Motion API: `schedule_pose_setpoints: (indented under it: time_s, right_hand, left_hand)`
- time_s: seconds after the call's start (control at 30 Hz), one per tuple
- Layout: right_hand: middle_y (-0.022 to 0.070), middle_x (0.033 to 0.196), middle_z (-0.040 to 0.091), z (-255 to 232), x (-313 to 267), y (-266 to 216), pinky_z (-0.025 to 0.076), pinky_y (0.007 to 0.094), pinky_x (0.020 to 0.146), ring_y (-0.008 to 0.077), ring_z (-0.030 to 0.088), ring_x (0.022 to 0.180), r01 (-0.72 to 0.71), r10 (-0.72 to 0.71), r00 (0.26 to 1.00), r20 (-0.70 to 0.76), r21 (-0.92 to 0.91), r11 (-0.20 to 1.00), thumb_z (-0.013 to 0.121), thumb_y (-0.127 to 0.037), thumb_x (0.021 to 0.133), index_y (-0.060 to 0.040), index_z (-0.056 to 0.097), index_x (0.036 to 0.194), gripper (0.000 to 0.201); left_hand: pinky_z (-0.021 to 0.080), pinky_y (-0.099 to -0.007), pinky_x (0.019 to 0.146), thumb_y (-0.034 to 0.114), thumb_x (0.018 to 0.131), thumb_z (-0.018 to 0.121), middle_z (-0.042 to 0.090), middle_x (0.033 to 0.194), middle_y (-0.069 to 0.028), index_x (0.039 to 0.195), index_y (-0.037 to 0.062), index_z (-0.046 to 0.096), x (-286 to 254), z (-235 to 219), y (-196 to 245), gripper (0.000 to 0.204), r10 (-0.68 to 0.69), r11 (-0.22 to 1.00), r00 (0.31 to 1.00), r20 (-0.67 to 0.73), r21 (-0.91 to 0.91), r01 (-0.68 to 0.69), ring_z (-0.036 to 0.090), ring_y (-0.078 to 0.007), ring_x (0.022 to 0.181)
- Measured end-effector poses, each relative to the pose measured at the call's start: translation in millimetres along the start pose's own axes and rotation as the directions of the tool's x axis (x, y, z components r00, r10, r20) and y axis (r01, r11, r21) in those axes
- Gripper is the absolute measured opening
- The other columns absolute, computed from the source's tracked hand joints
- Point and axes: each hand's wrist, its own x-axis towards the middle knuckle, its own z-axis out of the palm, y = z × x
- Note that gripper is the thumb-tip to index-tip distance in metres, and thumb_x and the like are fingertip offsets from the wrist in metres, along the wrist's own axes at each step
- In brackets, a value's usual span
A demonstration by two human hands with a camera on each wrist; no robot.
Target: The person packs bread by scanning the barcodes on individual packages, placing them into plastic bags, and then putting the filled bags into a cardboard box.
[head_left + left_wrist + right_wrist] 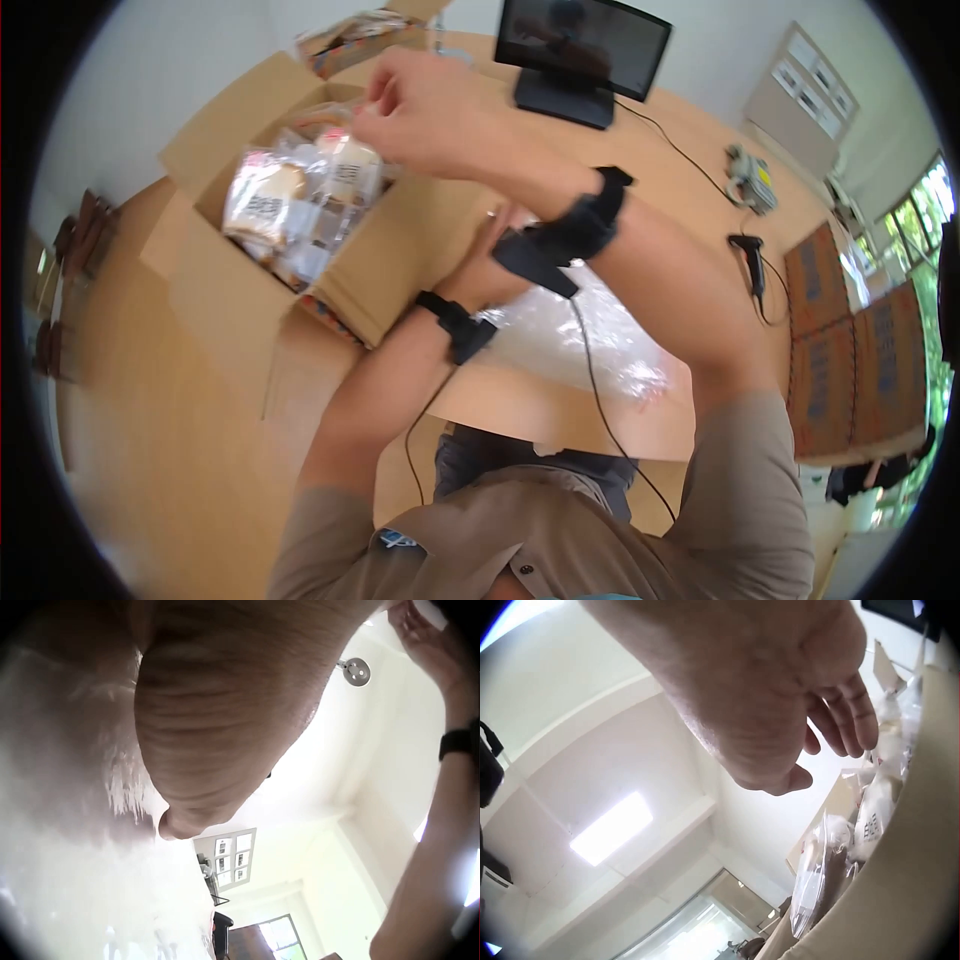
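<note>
My right hand (425, 115) is over the near right side of an open cardboard box (400, 255). Its fingers (847, 712) are bent loosely with a gap to the thumb, and nothing shows between them. Inside the box lie several clear plastic packets (265, 200) with pale contents and dark print; more packets (874, 817) show below the hand in the right wrist view. My left hand (485, 270) is low beside the box, at a sheet of clear plastic (590, 335) on the table. The right forearm crosses above it, and its fingers are mostly hidden, so I cannot tell its grip.
A monitor (585, 50) stands at the back of the wooden table (690, 240), with another open box (360, 45) to its left. On the right are a barcode scanner (750, 265) with its cable and stacked cartons (855, 360). Camera cables run down from both wrists.
</note>
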Motion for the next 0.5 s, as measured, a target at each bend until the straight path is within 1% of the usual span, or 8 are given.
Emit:
schedule_pose_setpoints:
  time_s: [0.07, 0.13, 0.2, 0.27, 0.33, 0.37, 0.43, 0.5]
  right_hand:
    - [0.0104, 0.084, 0.074, -61, -31, 37, 0.057, 0.0366, 0.068, 0.0212, 0.072, 0.075, -0.023, 0.023, 0.999, 0.035, -0.023, 0.999, 0.082, -0.035, 0.092, 0.0007, 0.072, 0.098, 0.038]
    - [0.0184, 0.084, 0.075, -119, -85, 75, 0.058, 0.0411, 0.068, 0.0267, 0.075, 0.076, -0.263, 0.262, 0.964, 0.044, 0.024, 0.965, 0.082, -0.046, 0.088, 0.0009, 0.074, 0.102, 0.049]
    - [0.0166, 0.083, 0.074, -179, -152, 80, 0.057, 0.0384, 0.065, 0.0227, 0.074, 0.072, -0.591, 0.614, 0.782, 0.106, -0.184, 0.785, 0.079, -0.052, 0.094, 0.0011, 0.074, 0.102, 0.054]
    - [0.0173, 0.083, 0.074, -217, -221, 110, 0.057, 0.0376, 0.064, 0.0206, 0.073, 0.069, -0.743, 0.829, 0.545, 0.125, -0.386, 0.547, 0.078, -0.06, 0.094, 0.0037, 0.073, 0.103, 0.064]
    - [0.021, 0.086, 0.076, -219, -280, 116, 0.059, 0.0416, 0.07, 0.0284, 0.076, 0.076, -0.891, 0.951, 0.307, -0.043, -0.365, 0.271, 0.077, -0.065, 0.092, 0.0075, 0.072, 0.106, 0.074]
    - [0.021, 0.086, 0.076, -210, -307, 131, 0.059, 0.0416, 0.07, 0.0284, 0.076, 0.076, -0.893, 0.951, 0.305, -0.046, -0.362, 0.269, 0.077, -0.065, 0.092, 0.0075, 0.072, 0.106, 0.074]
    - [0.0258, 0.094, 0.077, -194, -353, 157, 0.061, 0.0457, 0.08, 0.0379, 0.078, 0.088, -0.791, 0.809, 0.562, -0.172, -0.398, 0.465, 0.079, -0.066, 0.09, 0.0109, 0.071, 0.11, 0.08]
    - [0.0263, 0.096, 0.078, -180, -344, 145, 0.06, 0.0455, 0.085, 0.0399, 0.077, 0.094, -0.798, 0.813, 0.559, -0.165, -0.376, 0.472, 0.082, -0.061, 0.089, 0.0104, 0.071, 0.114, 0.076]
  left_hand:
    - [0.043, -0.0567, 0.117, 0.039, 0.094, 0.08, 0.052, 0.15, -0.0268, 0.154, 0.0075, 0.058, 10, 13, -25, 0.071, 0.191, 0.908, 0.982, -0.014, 0.383, -0.171, 0.047, -0.0496, 0.143]
    - [0.046, -0.0582, 0.113, 0.039, 0.092, 0.081, 0.049, 0.148, -0.0275, 0.155, 0.0077, 0.057, 10, 8, -11, 0.074, 0.149, 0.906, 0.988, -0.037, 0.406, -0.122, 0.048, -0.0512, 0.139]
    - [0.04, -0.0581, 0.121, 0.037, 0.095, 0.078, 0.049, 0.15, -0.0357, 0.157, -0.002, 0.052, 6, -5, 19, 0.078, -0.212, 0.801, 0.973, -0.096, 0.553, 0.229, 0.044, -0.054, 0.146]
    - [0.041, -0.058, 0.121, 0.04, 0.094, 0.079, 0.047, 0.153, -0.0369, 0.152, -0.0079, 0.052, 7, -14, 30, 0.08, -0.309, 0.781, 0.95, -0.044, 0.559, 0.28, 0.044, -0.0537, 0.145]
    - [0.041, -0.0579, 0.121, 0.042, 0.092, 0.08, 0.045, 0.155, -0.0381, 0.148, -0.0139, 0.053, 8, -12, 32, 0.084, -0.407, 0.749, 0.913, 0.003, 0.574, 0.332, 0.045, -0.0535, 0.145]
    - [0.043, -0.0557, 0.121, 0.045, 0.09, 0.082, 0.047, 0.153, -0.0382, 0.144, -0.0166, 0.054, 8, -10, 33, 0.087, -0.416, 0.727, 0.909, -0.014, 0.596, 0.342, 0.047, -0.0537, 0.144]
    - [0.045, -0.0535, 0.12, 0.048, 0.088, 0.083, 0.05, 0.152, -0.0384, 0.14, -0.0193, 0.055, 8, -2, 32, 0.09, -0.421, 0.701, 0.907, -0.021, 0.627, 0.34, 0.049, -0.0538, 0.142]
    - [0.051, -0.0477, 0.113, 0.042, 0.084, 0.086, 0.063, 0.139, -0.0367, 0.138, -0.0192, 0.057, 13, 8, 27, 0.086, -0.471, 0.712, 0.882, -0.016, 0.584, 0.391, 0.059, -0.05, 0.135]
